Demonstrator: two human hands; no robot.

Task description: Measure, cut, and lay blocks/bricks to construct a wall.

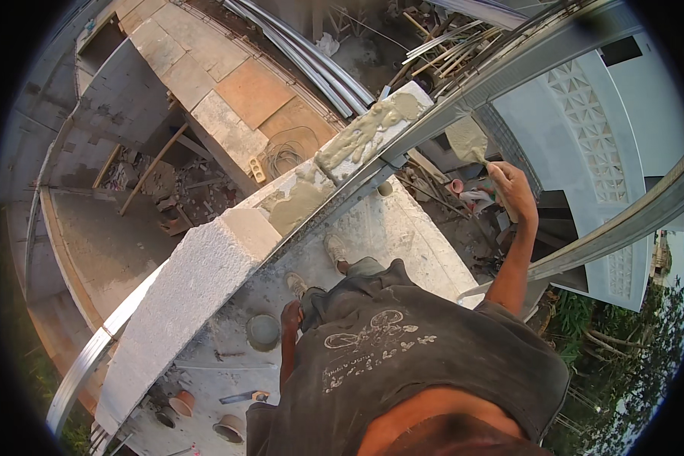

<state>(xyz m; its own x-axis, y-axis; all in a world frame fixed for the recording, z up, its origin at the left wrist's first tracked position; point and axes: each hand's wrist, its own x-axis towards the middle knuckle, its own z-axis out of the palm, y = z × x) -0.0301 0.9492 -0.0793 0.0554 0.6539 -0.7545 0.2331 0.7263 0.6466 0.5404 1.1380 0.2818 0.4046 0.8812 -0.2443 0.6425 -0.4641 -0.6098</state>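
Observation:
My right hand (513, 190) is wrapped round the handle of a trowel (467, 140), raised out to the right of the wall. Grey mortar covers the trowel's blade. Hanging beside my thigh, my left hand (291, 315) is in shadow, and its fingers are too dark to read. In front of me runs a low wall of pale lightweight blocks. Wet mortar (372, 131) lies in lumps on its far stretch, and a flatter patch of mortar (296, 201) spreads nearer. A large white block (182, 292) stands higher at the near left end.
Metal channels (463, 95) run along the wall. By my feet on the slab are a round bucket (264, 332), a handsaw (239, 397) and small pots (182, 403). Beyond the wall lie a wire coil (285, 156) and a socket strip (257, 169). Deep drops open on both sides.

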